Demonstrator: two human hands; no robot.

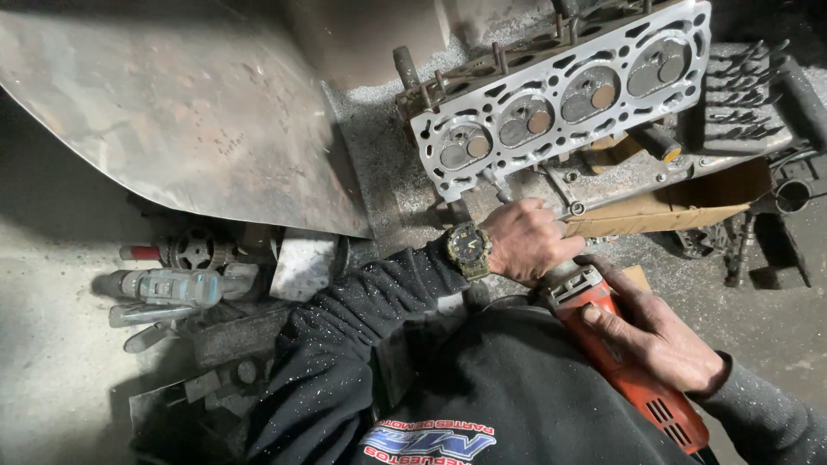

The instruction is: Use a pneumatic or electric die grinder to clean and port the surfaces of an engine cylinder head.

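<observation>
An aluminium cylinder head (568, 90) stands on its side at the upper middle, its combustion chambers and valves facing me. Both hands hold a red angle grinder (637, 362) just below it. My left hand (530, 241), with a wristwatch on the wrist, grips the grinder's grey front end, close to the lower edge of the head. My right hand (659, 331) wraps the red body further back. The grinder's disc is hidden behind my left hand.
A large rusty metal sheet (181, 112) covers the upper left. A cordless power tool (168, 288) and metal parts lie on the floor at the left. Torn cardboard (680, 211) and dark engine parts (758, 103) lie at the right.
</observation>
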